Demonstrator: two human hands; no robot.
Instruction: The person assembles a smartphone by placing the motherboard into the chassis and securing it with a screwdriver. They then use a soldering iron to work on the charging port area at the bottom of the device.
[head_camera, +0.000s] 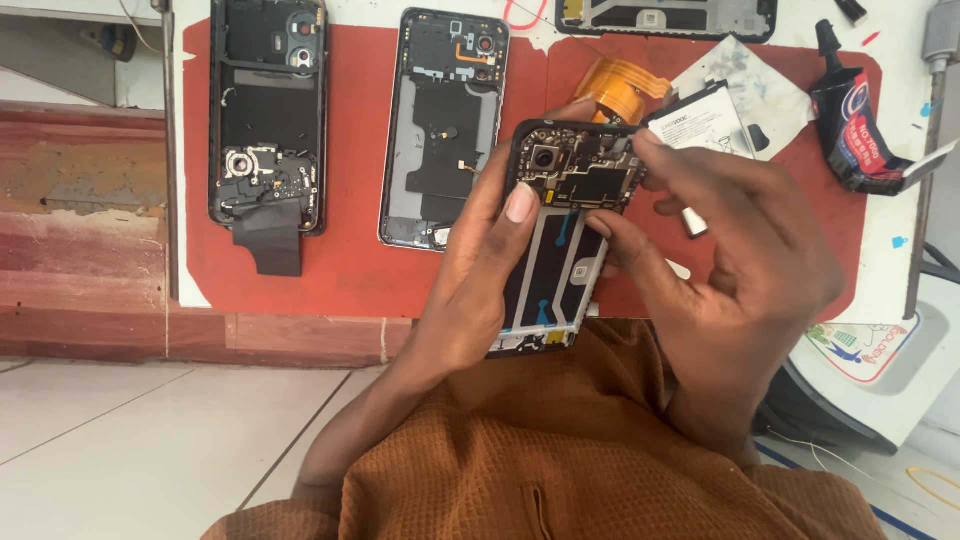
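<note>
Far left, an opened black phone (267, 115) lies back-off on the red mat (350, 260), w/ a dark flat piece sticking out below its bottom edge. Next to it, a 2nd opened phone w/ silver frame (440, 125), also flat on the mat, apart from the first.

Centre: left hand (480, 290) is closed round the left edge of an opened phone w/ exposed circuit board (565, 235), thumb lying over its face near the camera end; phone is held up off the mat, above the lap in the orange-brown garment (560, 450).

Right hand (740, 280) is partly open, fingers curled; index tip touches the top right corner of the board, thumb tip rests on the phone's right edge. Can't tell if it pinches anything small.

Behind: orange flex strip (625, 85), white battery (705, 120), then a black glue tube (850, 120) at far right on the white table (890, 260).
</note>
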